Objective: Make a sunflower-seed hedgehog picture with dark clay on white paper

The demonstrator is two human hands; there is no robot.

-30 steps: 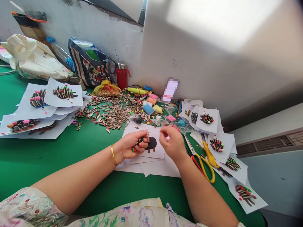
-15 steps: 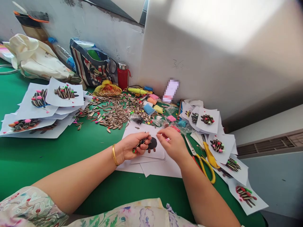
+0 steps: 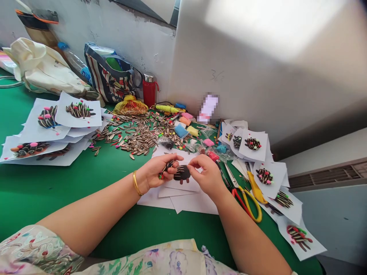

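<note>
My left hand [image 3: 160,171] is closed around a clump of striped sunflower seeds [image 3: 166,166] with red and green bits among them. Just right of it, a dark, rounded clay shape [image 3: 182,172] with short brown legs lies on white paper [image 3: 179,188]. Several pale-edged seeds stand in the left part of this shape. My right hand [image 3: 208,175] is pinched, its thumb and forefinger at the shape's right edge. Whatever sits between those fingertips is too small or hidden to make out.
A heap of sunflower seeds [image 3: 140,135] spreads behind the hands, beside coloured clay packs [image 3: 180,131]. Scissors [image 3: 243,196] and a yellow cutter [image 3: 254,187] lie at right. Papers with seed-covered figures are stacked left [image 3: 78,114] and right [image 3: 254,144]. A red bottle [image 3: 149,91] stands behind.
My right hand has moved down and left, bringing its pinched fingertips to the dark shape. My left hand has shifted slightly left, uncovering the seeds standing in the shape.
</note>
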